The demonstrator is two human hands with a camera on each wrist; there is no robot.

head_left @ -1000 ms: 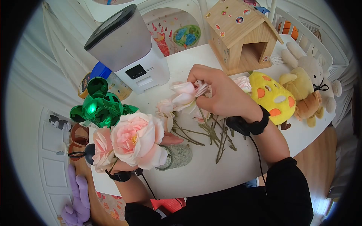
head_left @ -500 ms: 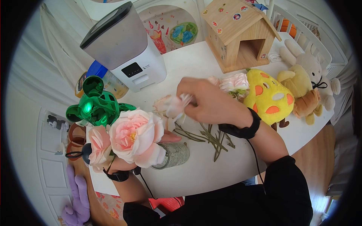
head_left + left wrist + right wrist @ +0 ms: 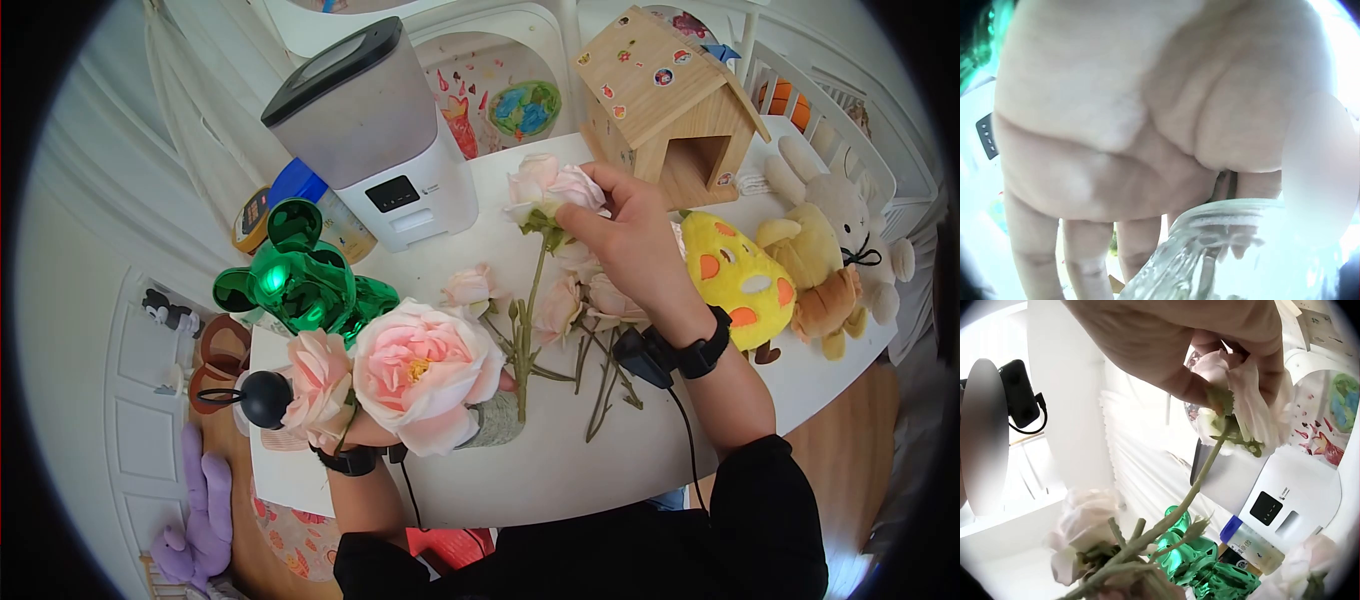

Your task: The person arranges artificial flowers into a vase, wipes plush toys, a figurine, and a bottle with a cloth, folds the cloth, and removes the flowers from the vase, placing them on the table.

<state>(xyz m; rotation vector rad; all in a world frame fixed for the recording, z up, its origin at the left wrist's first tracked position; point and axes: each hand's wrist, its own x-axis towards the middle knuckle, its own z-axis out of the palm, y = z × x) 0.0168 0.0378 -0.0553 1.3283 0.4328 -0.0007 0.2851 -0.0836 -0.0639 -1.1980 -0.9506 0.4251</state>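
My right hand [image 3: 640, 235] pinches a pale pink rose [image 3: 550, 188] just under its bloom. Its green stem [image 3: 1194, 487] hangs down, and in the head view its lower end overlaps the side of the glass vase [image 3: 492, 425]. Around the vase's neck is my left hand [image 3: 1116, 125], its fingers on the far side and its thumb hidden. A large open pink rose [image 3: 425, 370] and a smaller rose [image 3: 318, 385] cover most of that hand in the head view. Several loose roses [image 3: 560, 310] with cut stems [image 3: 600, 395] lie on the table beyond the vase.
A green shiny bear figure [image 3: 300, 275] and a white pet feeder [image 3: 400, 205] stand at the left. A wooden house [image 3: 670, 110] is at the back; a yellow plush toy [image 3: 735, 280] and a plush rabbit [image 3: 840, 205] sit on the right. The white table [image 3: 590, 485] curves along its front edge.
My right hand moved from among the loose roses and raised one bloom, its stem now hanging down beside the vase. My left hand stays at the vase. The head view shifted slightly.
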